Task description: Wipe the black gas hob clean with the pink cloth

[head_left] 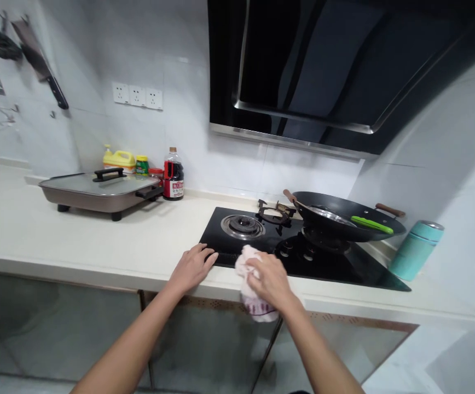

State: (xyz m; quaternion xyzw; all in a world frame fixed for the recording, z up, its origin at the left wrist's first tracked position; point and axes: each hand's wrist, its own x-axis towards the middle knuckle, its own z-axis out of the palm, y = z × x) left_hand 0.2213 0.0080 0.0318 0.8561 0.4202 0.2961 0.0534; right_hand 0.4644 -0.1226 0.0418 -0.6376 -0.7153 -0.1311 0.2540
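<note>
Right hand (269, 278) pinching cloth (258, 305) at front edge of stove (346, 272), bunched probably for fuller hold; left hand (193, 268), fingers spread, at near-left corner, likely bracing; support ring (277, 221) beside left burner (243, 226), seemingly baring it; wok (342, 203) on right.

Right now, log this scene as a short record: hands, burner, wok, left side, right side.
Left hand: left hand rests at the front left corner of the black hob
Right hand: right hand grips a pale pink cloth at the hob's front edge
Left burner: left burner uncovered; pan support toward the back
Wok: black wok over the hob's right side, bright green handle at its rim
Left side: lidded electric pan, dark sauce bottle
Right side: turquoise flask
</note>
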